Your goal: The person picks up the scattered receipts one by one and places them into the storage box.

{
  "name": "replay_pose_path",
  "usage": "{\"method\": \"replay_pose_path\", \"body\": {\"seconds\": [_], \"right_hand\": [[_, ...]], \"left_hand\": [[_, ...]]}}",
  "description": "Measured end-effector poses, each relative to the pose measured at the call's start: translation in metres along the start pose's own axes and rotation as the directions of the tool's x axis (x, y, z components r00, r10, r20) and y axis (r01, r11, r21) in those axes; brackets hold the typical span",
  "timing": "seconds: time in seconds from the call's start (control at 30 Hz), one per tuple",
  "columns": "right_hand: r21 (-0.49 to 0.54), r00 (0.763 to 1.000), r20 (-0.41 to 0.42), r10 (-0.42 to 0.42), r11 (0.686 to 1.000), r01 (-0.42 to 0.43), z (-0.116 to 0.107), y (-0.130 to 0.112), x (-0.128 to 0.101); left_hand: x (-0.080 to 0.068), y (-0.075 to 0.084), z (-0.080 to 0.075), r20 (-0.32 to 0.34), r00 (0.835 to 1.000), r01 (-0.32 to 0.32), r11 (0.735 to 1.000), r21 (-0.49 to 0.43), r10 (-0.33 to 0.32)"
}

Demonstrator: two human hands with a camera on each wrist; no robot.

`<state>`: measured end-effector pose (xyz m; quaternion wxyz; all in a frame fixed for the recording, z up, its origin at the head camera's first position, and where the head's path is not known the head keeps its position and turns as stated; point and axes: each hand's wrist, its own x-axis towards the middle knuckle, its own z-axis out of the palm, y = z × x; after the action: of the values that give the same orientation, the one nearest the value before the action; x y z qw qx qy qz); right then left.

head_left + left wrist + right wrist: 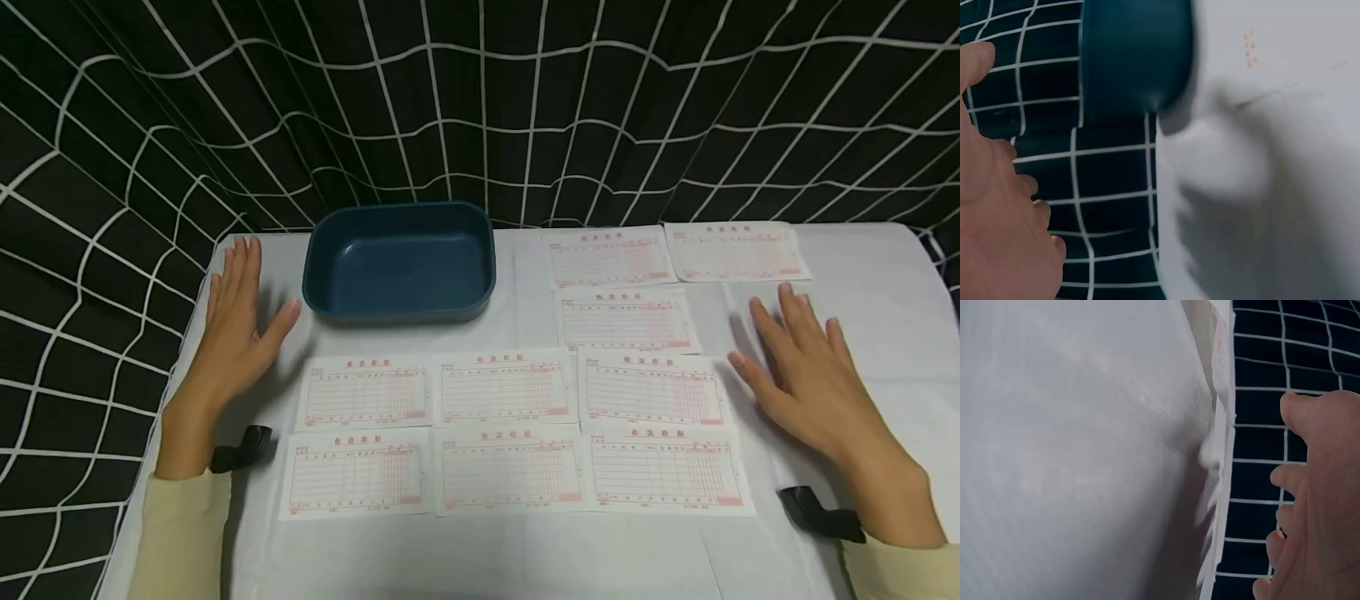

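My left hand (236, 337) is held over the left side of the white table, fingers straight and thumb spread, holding nothing. Just right of it stands a dark blue rectangular tub (401, 265) with nothing inside. On the right, my right hand (813, 383) hovers with fingers spread, beside several white receipt slips printed in red. Two slips lie at the back, one being the far-right slip (735, 252). A single slip (628, 321) lies below them, and two rows of slips, including the front middle slip (510, 471), cover the middle. Some edges overlap.
A white cloth (480, 554) covers the table. Black fabric with a white grid (487, 100) rises behind the table and along its left side. Black wrist mounts (243, 448) sit at both wrists, below cream sleeves (183, 533).
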<state>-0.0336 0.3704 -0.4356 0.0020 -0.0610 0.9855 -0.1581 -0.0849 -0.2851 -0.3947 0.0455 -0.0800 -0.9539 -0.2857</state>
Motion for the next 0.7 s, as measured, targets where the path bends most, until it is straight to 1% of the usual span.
{"method": "replay_pose_path", "body": {"seconds": [0.1,0.2,0.37,0.57,0.7], "right_hand": [[0.011,1.0,0.002,-0.017,1.0,0.017,0.0,-0.002,0.002],[0.014,1.0,0.008,-0.029,0.999,0.029,-0.001,-0.004,0.004],[0.016,0.999,0.026,-0.032,0.999,0.031,-0.001,-0.006,0.003],[0.042,0.999,0.035,-0.041,0.998,0.04,0.0,-0.01,0.002],[0.072,0.999,0.029,-0.038,0.997,0.036,-0.001,-0.016,-0.002]], "left_hand": [[0.013,-0.001,0.006,0.023,1.0,-0.012,0.998,-0.069,0.013],[0.023,-0.001,0.011,0.049,0.999,0.002,0.993,-0.114,0.004],[0.031,0.0,0.014,0.077,0.997,0.038,0.986,-0.161,-0.026],[0.038,0.003,0.017,0.105,0.993,0.065,0.986,-0.155,-0.049],[0.047,0.005,0.021,0.116,0.992,0.06,0.989,-0.136,-0.045]]}}
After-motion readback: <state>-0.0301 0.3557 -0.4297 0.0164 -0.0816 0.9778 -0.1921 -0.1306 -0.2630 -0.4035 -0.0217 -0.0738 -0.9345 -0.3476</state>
